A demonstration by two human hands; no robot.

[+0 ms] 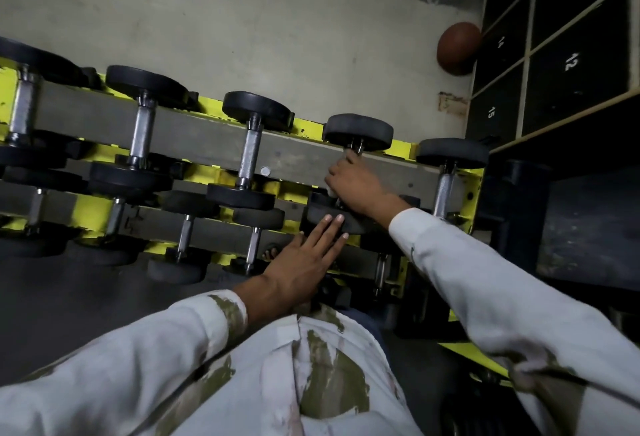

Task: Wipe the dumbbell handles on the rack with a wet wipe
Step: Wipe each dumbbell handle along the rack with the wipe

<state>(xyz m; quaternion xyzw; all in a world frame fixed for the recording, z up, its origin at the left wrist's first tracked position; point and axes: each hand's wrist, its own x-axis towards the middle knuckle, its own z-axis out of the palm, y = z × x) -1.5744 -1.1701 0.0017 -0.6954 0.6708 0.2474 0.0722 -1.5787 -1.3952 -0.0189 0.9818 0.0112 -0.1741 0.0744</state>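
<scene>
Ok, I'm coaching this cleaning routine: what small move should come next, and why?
Probably slide the right hand and its wipe back along the handle it grips, toward the near plate. That hand is closed around the fourth top-row dumbbell, fingers close to the far plate, while the left hand lies flat on the near plate, seemingly steadying it. The last dumbbell to the right can follow.
</scene>
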